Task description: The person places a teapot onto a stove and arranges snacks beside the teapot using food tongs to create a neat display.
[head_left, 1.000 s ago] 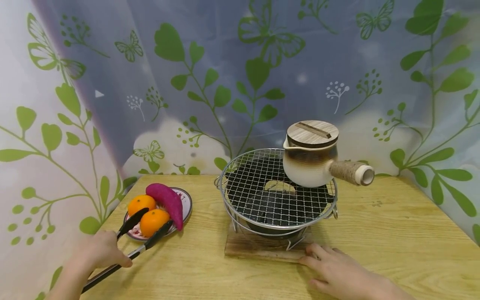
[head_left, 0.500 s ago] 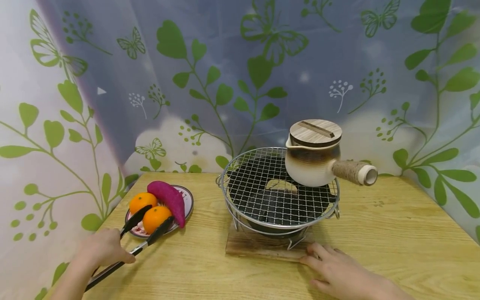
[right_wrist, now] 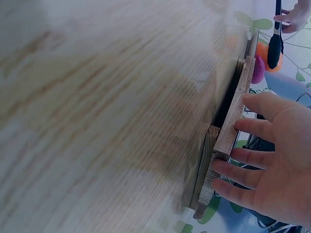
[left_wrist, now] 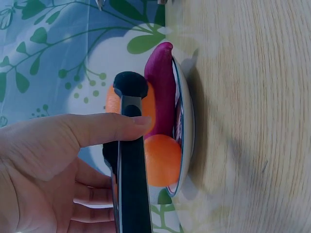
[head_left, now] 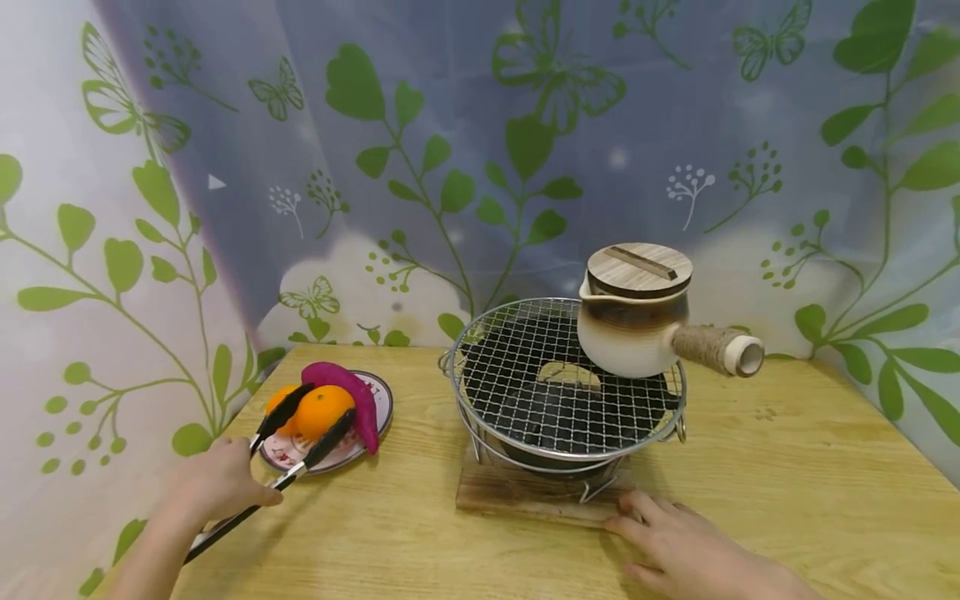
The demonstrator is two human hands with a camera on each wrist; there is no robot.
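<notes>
My left hand (head_left: 225, 482) holds a pair of black-tipped tongs (head_left: 288, 477), thumb on one arm. Between the tong tips is an orange (head_left: 322, 407), raised above the plate (head_left: 281, 454). A second orange (left_wrist: 164, 161) lies on that plate, partly hidden behind the tongs in the head view. Beside it is a purple sweet potato (head_left: 366, 412), one end over the rim. My right hand (head_left: 678, 537) touches the front right corner of a wooden board (head_left: 525, 497) with extended fingers, also seen in the right wrist view.
On the board stands a round grill stove with a wire mesh top (head_left: 517, 408). A clay pot (head_left: 630, 337) with a wooden lid sits on the mesh at the back right, its twine-wrapped handle (head_left: 708, 346) pointing right. A patterned cloth (head_left: 420, 275) hangs behind the table.
The tongs have closed on the front orange and lifted it off the plate. My left hand has risen slightly. The right hand stays at the board.
</notes>
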